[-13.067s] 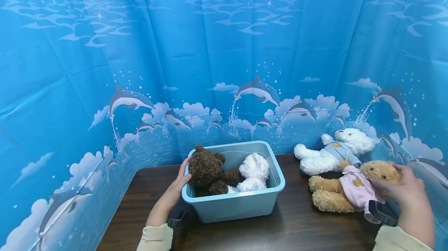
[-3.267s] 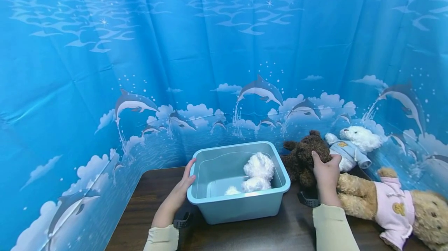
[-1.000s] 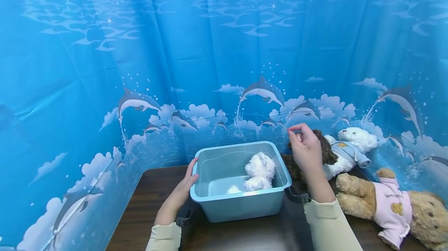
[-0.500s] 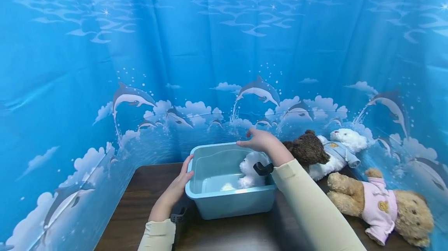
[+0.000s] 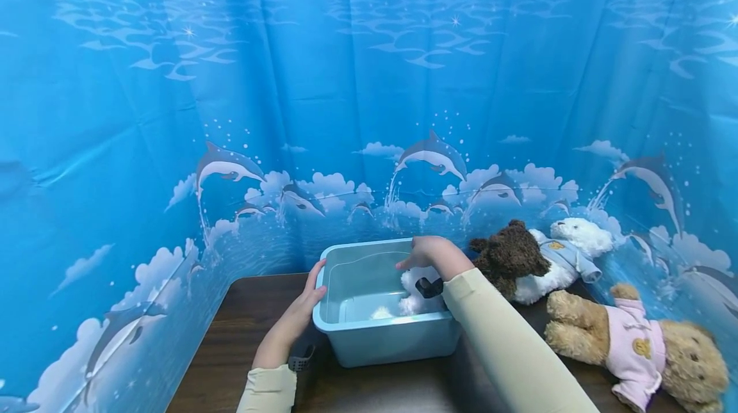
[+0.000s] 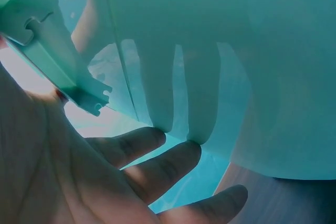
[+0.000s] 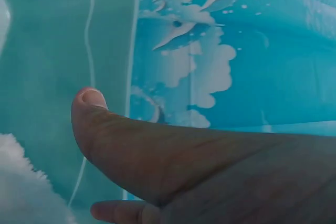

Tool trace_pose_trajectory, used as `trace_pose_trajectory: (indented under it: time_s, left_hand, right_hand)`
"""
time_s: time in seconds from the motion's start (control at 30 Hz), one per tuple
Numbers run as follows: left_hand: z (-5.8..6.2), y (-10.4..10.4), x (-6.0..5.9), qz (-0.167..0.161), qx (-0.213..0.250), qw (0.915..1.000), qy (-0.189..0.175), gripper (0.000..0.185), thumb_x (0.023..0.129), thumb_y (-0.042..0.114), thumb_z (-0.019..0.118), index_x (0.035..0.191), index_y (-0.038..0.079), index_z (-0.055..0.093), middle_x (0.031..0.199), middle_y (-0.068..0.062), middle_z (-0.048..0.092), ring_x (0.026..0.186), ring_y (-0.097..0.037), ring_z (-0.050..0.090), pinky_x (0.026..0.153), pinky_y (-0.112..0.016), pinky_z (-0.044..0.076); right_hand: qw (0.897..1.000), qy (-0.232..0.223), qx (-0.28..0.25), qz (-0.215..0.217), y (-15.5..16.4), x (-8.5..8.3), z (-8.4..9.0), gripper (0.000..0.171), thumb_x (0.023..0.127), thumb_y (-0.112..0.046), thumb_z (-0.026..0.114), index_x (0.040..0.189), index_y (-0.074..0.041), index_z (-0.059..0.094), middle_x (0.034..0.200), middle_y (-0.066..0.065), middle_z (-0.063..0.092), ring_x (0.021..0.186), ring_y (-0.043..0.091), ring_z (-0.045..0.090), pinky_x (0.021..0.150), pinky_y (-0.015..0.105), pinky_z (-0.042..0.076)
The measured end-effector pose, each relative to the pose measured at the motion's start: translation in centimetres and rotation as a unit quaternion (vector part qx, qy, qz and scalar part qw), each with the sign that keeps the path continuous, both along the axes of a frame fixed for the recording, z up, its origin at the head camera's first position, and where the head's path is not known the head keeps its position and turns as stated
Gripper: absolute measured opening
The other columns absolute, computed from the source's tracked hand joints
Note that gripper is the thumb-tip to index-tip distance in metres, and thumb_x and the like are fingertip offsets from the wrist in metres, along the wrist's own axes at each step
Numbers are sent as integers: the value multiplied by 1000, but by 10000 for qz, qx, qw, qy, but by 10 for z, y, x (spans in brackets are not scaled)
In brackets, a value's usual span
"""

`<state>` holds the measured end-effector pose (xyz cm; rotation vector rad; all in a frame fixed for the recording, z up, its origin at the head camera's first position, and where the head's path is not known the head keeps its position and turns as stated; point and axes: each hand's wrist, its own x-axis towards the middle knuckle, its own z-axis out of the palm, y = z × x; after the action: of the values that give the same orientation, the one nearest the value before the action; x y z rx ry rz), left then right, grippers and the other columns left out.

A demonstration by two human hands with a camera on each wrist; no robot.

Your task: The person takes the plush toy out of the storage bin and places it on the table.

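Three bears are laid out on the table [image 5: 248, 310] right of the bin [image 5: 392, 336]: a brown bear [image 5: 510, 256], a white bear in blue [image 5: 567, 253] and a tan bear in pink [image 5: 634, 349]; one white bear [image 5: 412, 294] is left inside the bin, so the emptying is judged nearly done; the right hand [image 5: 429, 251] is reached down over that bear, fingers straight and spread, nothing gripped; the left hand [image 5: 302, 310] is pressed flat against the bin's left wall, fingers extended, thumb at the rim.
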<state>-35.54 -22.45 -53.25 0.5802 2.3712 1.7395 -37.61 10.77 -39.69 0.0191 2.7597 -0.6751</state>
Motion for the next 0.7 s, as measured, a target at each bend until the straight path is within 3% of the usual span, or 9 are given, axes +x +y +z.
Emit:
trace_pose_trajectory:
  time_s: [0.17, 0.37, 0.5, 0.6, 0.7]
  left_hand:
    - [1, -1, 2, -18, 5, 10000, 36, 70, 112, 47, 36, 173, 42, 0, 184, -6, -2, 168, -46, 8, 125, -84, 19]
    - [4, 0, 2, 53, -113, 9999, 38, 71, 112, 49, 36, 173, 42, -1, 185, -5, -4, 169, -46, 6, 126, -83, 18]
    - [5, 0, 2, 66, -108, 9999, 18, 71, 112, 50, 36, 173, 43, 0, 185, -5, -4, 169, -46, 5, 126, -83, 18]
    - [4, -1, 1, 51, -119, 9999, 10, 72, 112, 50, 36, 173, 42, -1, 185, -6, -4, 169, -47, 6, 126, -83, 18]
    - [3, -1, 1, 54, -132, 9999, 8, 71, 112, 50, 36, 173, 42, -1, 185, -6, -5, 169, -47, 5, 126, -84, 18]
  right_hand:
    - [9986, 126, 511, 6, -4, -5, -12, 80, 92, -52, 86, 150, -2, 63, 151, 20, 65, 132, 38, 65, 116, 59, 53]
    - [9951, 49, 987, 48, -8, -9, -21, 69, 90, -46, 89, 142, -4, 70, 143, 16, 69, 127, 34, 66, 115, 53, 54]
    - [9956, 26, 935, -27, -9, -10, -27, 76, 86, -35, 95, 148, -4, 63, 147, 18, 66, 130, 35, 63, 116, 53, 53]
    - [9956, -1, 935, 70, -8, -11, -30, 89, 87, -27, 94, 160, -2, 50, 158, 21, 57, 133, 35, 61, 116, 51, 53]
    - [9951, -28, 973, 189, -9, -15, -33, 89, 87, -20, 93, 161, -1, 47, 159, 22, 56, 120, 32, 61, 106, 47, 56]
